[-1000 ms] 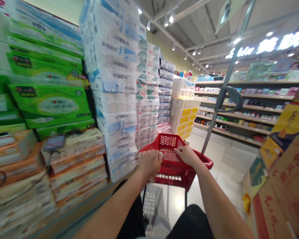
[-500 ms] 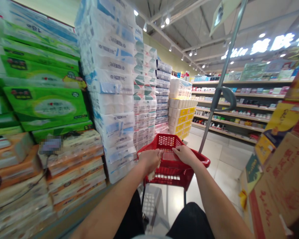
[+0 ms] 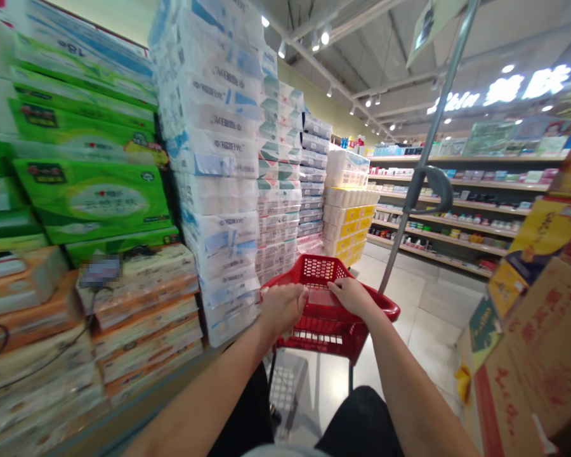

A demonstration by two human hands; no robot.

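Head view: perforated red basket (image 3: pixel 326 311)

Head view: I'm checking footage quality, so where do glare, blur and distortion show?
In the head view, the lit sign washes out and glare whitens the floor below the red cart; in the same view, lower-left packs look smeared and right-edge boxes seem stretched.

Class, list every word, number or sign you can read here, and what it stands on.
"幸福阳光": white toilet-roll packs
"18", apparently inverted: blue-and-white pack
"美肤": lit overhead sign, partly cut off
Too small or blurred: green tissue packs, cardboard box, shelf goods
Red shopping cart: none legible
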